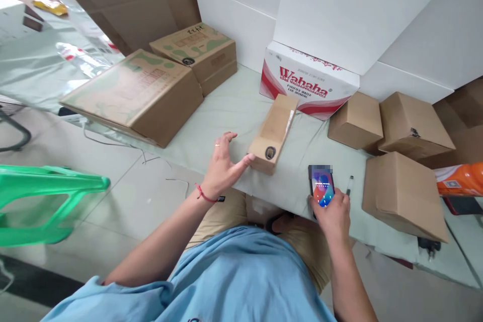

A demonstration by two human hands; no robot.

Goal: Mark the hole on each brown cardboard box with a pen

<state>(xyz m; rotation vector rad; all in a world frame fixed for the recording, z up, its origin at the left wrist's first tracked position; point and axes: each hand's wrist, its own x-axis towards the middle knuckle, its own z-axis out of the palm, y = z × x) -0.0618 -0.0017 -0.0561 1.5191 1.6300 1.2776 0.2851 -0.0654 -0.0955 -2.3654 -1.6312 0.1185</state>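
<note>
Fingers of the left hand spread wide across the near edge of a cloth-covered table in the head view, the thumb at the close corner of a narrow cardboard box, while the right hand grips a lit phone near that edge. A stretch of table separates box and phone. Beyond the left fingers stands a Wahaha carton; right of the right fingers sit three plain boxes, contents hidden

Light-blue short-sleeved shirt, tan trousers; red bracelet, 1 thin finger ring
</note>
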